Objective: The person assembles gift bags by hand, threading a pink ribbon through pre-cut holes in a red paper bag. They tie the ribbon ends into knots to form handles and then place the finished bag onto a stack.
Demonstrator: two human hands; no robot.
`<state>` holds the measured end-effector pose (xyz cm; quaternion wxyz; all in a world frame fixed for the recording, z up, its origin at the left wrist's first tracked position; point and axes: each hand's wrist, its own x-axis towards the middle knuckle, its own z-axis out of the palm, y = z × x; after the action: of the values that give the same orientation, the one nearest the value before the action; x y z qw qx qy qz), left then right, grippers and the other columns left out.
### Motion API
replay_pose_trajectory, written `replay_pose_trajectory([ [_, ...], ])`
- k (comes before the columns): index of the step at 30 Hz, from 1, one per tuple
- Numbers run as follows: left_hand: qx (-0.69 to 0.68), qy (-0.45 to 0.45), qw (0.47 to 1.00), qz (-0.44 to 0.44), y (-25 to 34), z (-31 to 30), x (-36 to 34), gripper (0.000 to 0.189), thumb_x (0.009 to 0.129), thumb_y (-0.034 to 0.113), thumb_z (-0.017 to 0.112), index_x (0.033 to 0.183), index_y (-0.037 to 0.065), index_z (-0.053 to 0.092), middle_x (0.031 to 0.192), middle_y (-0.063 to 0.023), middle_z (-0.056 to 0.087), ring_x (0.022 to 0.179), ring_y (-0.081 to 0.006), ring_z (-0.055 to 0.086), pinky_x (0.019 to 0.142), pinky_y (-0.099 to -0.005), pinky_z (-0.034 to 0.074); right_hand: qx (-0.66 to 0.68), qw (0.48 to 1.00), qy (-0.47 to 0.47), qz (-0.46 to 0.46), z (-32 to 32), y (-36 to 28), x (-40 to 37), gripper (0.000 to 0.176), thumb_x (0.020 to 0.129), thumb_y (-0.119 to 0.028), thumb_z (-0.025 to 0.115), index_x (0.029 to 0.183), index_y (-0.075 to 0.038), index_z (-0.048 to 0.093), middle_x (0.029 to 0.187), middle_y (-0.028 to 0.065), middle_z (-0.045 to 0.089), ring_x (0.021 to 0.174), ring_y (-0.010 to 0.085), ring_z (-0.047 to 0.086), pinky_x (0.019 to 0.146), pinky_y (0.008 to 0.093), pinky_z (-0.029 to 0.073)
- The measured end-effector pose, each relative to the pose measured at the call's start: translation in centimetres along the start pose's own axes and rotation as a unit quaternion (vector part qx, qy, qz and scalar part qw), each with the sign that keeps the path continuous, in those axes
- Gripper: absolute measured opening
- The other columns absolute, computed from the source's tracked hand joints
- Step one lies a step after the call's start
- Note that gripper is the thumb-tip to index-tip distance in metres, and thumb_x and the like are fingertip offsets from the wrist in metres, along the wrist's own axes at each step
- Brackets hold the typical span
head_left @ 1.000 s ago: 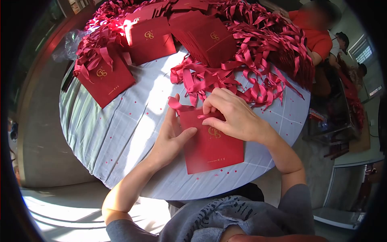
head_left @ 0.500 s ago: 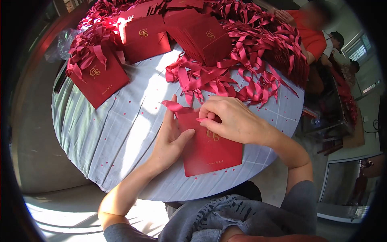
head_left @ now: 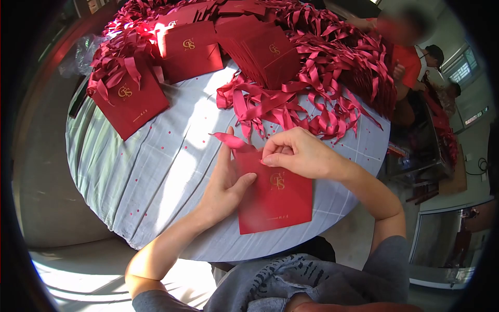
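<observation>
A red paper bag (head_left: 276,205) with a gold monogram lies near the front of the round table, its top edge facing away from me. My left hand (head_left: 223,190) grips its left edge, the thumb on the front face and the fingers partly hidden behind. Above those fingers a pink-red ribbon (head_left: 230,140) sticks out at the bag's upper left corner. Thumb and fingertips of my right hand (head_left: 301,153) are pinched together at the top edge, on a small bit of ribbon that is mostly covered.
Loose ribbons (head_left: 270,106) lie just beyond my hands. Behind them stand stacked red bags (head_left: 260,52), with another ribboned bag (head_left: 132,106) at the left. Small red dots are scattered over the pale tablecloth (head_left: 156,177). A person in orange (head_left: 406,62) is at the far right.
My right hand has turned slightly and closed in on the bag's top edge, so less ribbon shows at its fingertips. The bag sits slightly lower in view. My left hand keeps its grip.
</observation>
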<state>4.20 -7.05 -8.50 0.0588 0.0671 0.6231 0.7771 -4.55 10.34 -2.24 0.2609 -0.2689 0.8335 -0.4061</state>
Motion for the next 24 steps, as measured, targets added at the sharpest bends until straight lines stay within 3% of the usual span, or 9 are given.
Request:
replay_pose_trajectory([
  [2,-0.017,-0.004,1.0,-0.002,0.1,0.2,0.1,0.082,0.087,-0.008,0.049,0.147,0.011,-0.004,0.129,-0.0123,0.044,0.118,-0.0184,0.046,0.099,-0.0319,0.037,0.043,0.997,-0.061,-0.001,-0.5,0.9,0.6,0.015,0.081,-0.013,0.063,0.083,0.002,0.064,0.074,0.0101,0.065,0.069,0.015,0.06,0.067,0.0294,0.047],
  [6,0.005,-0.016,1.0,-0.013,0.0,-0.1,0.2,0.074,0.085,-0.012,0.047,0.144,0.005,0.005,0.132,-0.0131,0.038,0.124,-0.0204,0.042,0.101,-0.0329,0.036,0.066,0.992,-0.104,-0.026,-0.9,1.5,1.3,0.017,0.081,-0.015,0.064,0.082,0.002,0.063,0.072,0.0091,0.064,0.07,0.0153,0.06,0.066,0.0294,0.047],
  [9,-0.013,-0.007,1.0,-0.023,0.5,0.2,0.2,0.069,0.086,-0.011,0.048,0.142,0.004,0.01,0.134,-0.0135,0.036,0.124,-0.0203,0.042,0.101,-0.033,0.036,-0.098,0.98,0.084,-0.149,-0.2,0.1,1.2,0.015,0.084,-0.012,0.064,0.085,0.002,0.058,0.073,0.0052,0.057,0.071,0.0091,0.06,0.062,0.0235,0.046],
  [11,-0.008,-0.012,1.0,-0.019,0.4,0.2,0.2,0.07,0.086,-0.011,0.048,0.143,0.003,0.008,0.135,-0.0138,0.036,0.124,-0.0202,0.042,0.1,-0.0329,0.037,0.037,0.997,-0.004,-0.063,0.1,-0.5,1.5,0.017,0.083,-0.014,0.067,0.084,0.001,0.058,0.072,0.006,0.057,0.06,0.0095,0.059,0.054,0.0244,0.044],
  [12,-0.005,-0.017,1.0,-0.014,0.3,0.2,0.2,0.072,0.086,-0.01,0.048,0.143,0.003,0.007,0.136,-0.014,0.035,0.124,-0.0201,0.042,0.1,-0.0327,0.037,-0.037,0.989,0.014,-0.145,0.5,0.0,2.0,0.02,0.083,-0.016,0.067,0.083,0.001,0.057,0.07,0.0054,0.057,0.056,0.0084,0.057,0.05,0.0245,0.043],
  [15,0.041,-0.005,0.999,0.004,-0.5,0.1,0.1,0.082,0.09,-0.003,0.05,0.147,0.013,-0.006,0.126,-0.0142,0.049,0.108,-0.0167,0.055,0.091,-0.03,0.044,-0.036,0.994,0.002,-0.104,1.0,0.3,2.5,0.021,0.084,-0.017,0.067,0.083,0.002,0.056,0.069,0.0051,0.057,0.057,0.0074,0.057,0.049,0.0238,0.043],
  [19,0.055,-0.008,0.998,-0.036,-0.2,0.1,-0.1,0.082,0.09,-0.004,0.05,0.147,0.012,-0.006,0.125,-0.0151,0.05,0.108,-0.0169,0.055,0.09,-0.0299,0.044,0.117,0.988,-0.101,0.003,0.0,0.6,3.1,0.017,0.086,-0.016,0.065,0.085,-0.001,0.056,0.072,-0.0007,0.055,0.064,0.0057,0.056,0.05,0.0236,0.046],
  [22,0.008,-0.014,1.0,-0.017,-0.2,0.2,-0.2,0.082,0.09,-0.004,0.05,0.147,0.013,-0.006,0.123,-0.0152,0.051,0.108,-0.0166,0.054,0.09,-0.0298,0.044,0.153,0.983,-0.096,-0.043,0.2,1.3,3.5,0.013,0.084,-0.011,0.064,0.083,0.0,0.058,0.07,-0.0001,0.057,0.064,0.0054,0.053,0.057,0.0231,0.044],
  [24,0.071,-0.011,0.994,-0.079,-0.5,-0.2,-0.4,0.083,0.089,-0.006,0.051,0.147,0.012,-0.006,0.131,-0.016,0.045,0.113,-0.0172,0.051,0.092,-0.0295,0.042,0.192,0.974,-0.093,-0.077,0.9,2.3,4.1,0.01,0.085,-0.009,0.062,0.086,0.0,0.058,0.071,-0.0006,0.056,0.063,0.0049,0.051,0.057,0.0226,0.043],
])
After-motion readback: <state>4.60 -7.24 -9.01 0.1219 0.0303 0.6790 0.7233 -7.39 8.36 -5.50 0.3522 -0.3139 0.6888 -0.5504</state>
